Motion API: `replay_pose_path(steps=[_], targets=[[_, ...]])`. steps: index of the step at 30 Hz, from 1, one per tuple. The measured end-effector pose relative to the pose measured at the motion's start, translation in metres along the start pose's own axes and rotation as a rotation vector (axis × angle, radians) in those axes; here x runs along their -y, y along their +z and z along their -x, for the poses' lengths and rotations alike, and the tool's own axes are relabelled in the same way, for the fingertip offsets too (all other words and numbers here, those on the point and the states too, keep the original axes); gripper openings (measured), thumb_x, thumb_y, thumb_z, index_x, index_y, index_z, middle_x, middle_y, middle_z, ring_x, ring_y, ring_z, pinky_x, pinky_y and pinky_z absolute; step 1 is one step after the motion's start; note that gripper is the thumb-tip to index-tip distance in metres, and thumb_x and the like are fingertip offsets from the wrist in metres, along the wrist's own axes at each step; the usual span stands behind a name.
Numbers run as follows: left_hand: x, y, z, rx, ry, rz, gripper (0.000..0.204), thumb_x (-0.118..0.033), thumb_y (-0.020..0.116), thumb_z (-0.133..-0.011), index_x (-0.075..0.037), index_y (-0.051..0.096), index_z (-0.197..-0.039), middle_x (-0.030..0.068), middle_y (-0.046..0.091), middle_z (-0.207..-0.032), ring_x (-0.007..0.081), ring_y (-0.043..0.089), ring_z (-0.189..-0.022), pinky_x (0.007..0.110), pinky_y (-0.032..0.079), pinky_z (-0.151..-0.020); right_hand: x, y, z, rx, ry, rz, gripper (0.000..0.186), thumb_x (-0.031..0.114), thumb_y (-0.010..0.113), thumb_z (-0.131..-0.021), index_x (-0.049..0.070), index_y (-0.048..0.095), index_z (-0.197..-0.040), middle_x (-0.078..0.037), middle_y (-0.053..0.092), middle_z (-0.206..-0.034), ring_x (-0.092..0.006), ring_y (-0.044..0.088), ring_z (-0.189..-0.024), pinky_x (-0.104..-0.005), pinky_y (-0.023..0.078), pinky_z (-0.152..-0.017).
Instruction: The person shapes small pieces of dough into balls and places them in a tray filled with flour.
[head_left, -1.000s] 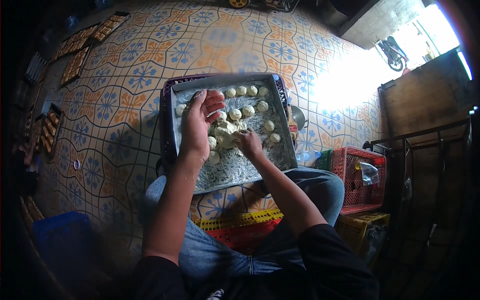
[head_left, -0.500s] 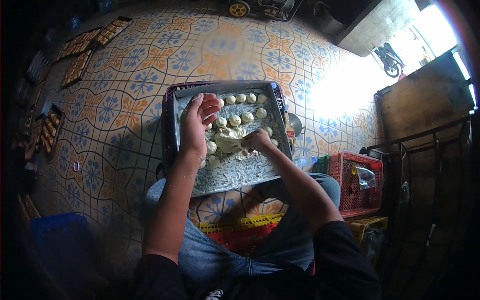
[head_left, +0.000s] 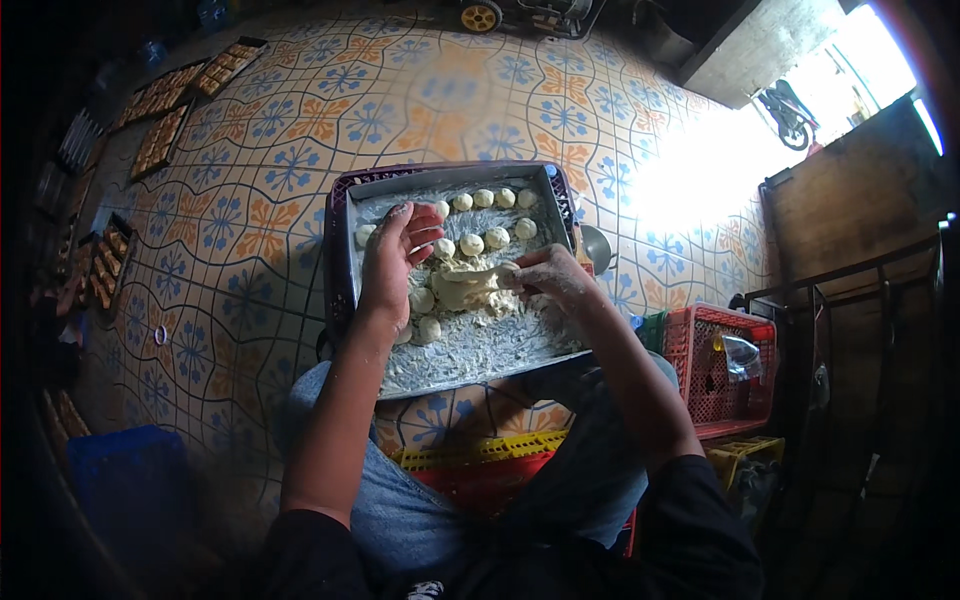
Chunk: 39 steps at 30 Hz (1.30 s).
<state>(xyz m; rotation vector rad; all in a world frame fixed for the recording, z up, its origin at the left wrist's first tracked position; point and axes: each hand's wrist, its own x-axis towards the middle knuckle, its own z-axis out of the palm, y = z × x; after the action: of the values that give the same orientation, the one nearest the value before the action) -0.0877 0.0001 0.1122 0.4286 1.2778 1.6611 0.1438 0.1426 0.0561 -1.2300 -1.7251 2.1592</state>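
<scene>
Left hand (head_left: pixel 388 262): grip open, fingers loosely curved over tray (head_left: pixel 470 368) | Right hand (head_left: pixel 557 272): grip pinching stretched end of dough (head_left: pixel 458 293) | Dough: in white-dusted tray, beside dough balls (head_left: pixel 471 245)

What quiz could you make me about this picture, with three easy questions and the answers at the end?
1. True or false: the right hand is pinching the dough.

2. Pick one. What do the tiles on the floor show?
A) green stripes
B) blue and orange flowers
C) black dots

3. Fill in the missing word: the little round dough balls sit inside a big floury ____.

Key:
1. True. The left hand is open, with its fingers off the pinched dough.
2. B, blue and orange flowers.
3. Tray.
</scene>
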Motion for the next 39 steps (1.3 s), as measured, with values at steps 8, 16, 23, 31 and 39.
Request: replay_pose_path(steps=[8, 16, 23, 31, 39], targets=[[0.041, -0.003, -0.028, 0.204, 0.072, -0.374, 0.03, -0.035, 0.058, -0.102, -0.012, 0.069, -0.119, 0.0014, 0.071, -0.111, 0.0132, 0.065, -0.105, 0.032, 0.045, -0.095, 0.058, -0.013, 0.06, 0.118, -0.378, -0.184, 0.032, 0.012, 0.085, -0.082, -0.008, 0.075, -0.105, -0.011, 0.075, -0.089, -0.0148, 0.071, -0.075, -0.0271, 0.06, -0.069], [0.105, -0.05, -0.07, 0.186, 0.413, -1.495, 0.041, -0.008, 0.072, -0.086, -0.028, 0.073, -0.122, 0.005, 0.055, -0.143, 0.0294, 0.045, -0.138, 0.045, 0.039, -0.115, 0.053, -0.007, 0.051, 0.005, -0.343, -0.192, 0.029, 0.007, 0.081, -0.085, -0.01, 0.069, -0.106, -0.009, 0.073, -0.092, -0.0118, 0.069, -0.08, -0.0277, 0.059, -0.069], [0.122, -0.061, -0.126, 0.669, 0.771, -2.076, 0.04, -0.024, 0.079, -0.081, -0.034, 0.075, -0.119, -0.0014, 0.033, -0.164, 0.0221, 0.021, -0.155, 0.051, 0.014, -0.128, 0.041, -0.007, 0.037, 0.019, -0.373, -0.119, 0.03, 0.013, 0.084, -0.085, -0.007, 0.071, -0.104, -0.006, 0.071, -0.087, -0.0108, 0.067, -0.078, -0.0273, 0.057, -0.068], [0.135, -0.064, -0.153, 0.879, 0.899, -2.175, 0.025, -0.023, 0.066, -0.088, -0.028, 0.076, -0.11, 0.0011, 0.044, -0.158, 0.0231, 0.023, -0.155, 0.054, 0.015, -0.127, 0.05, -0.016, 0.035, -0.109, -0.456, 0.102, 0.035, 0.015, 0.085, -0.084, -0.009, 0.07, -0.105, -0.007, 0.07, -0.081, -0.0106, 0.065, -0.069, -0.0264, 0.053, -0.063], [0.135, -0.044, -0.153, 0.95, 0.95, -2.248, 0.014, -0.029, 0.06, -0.094, -0.026, 0.072, -0.099, -0.0044, 0.046, -0.157, 0.0198, 0.027, -0.154, 0.051, 0.018, -0.127, 0.045, -0.021, 0.035, -0.196, -0.535, 0.228, 0.034, 0.019, 0.083, -0.075, -0.002, 0.074, -0.1, -0.011, 0.074, -0.083, -0.0142, 0.071, -0.078, -0.0291, 0.056, -0.074]])
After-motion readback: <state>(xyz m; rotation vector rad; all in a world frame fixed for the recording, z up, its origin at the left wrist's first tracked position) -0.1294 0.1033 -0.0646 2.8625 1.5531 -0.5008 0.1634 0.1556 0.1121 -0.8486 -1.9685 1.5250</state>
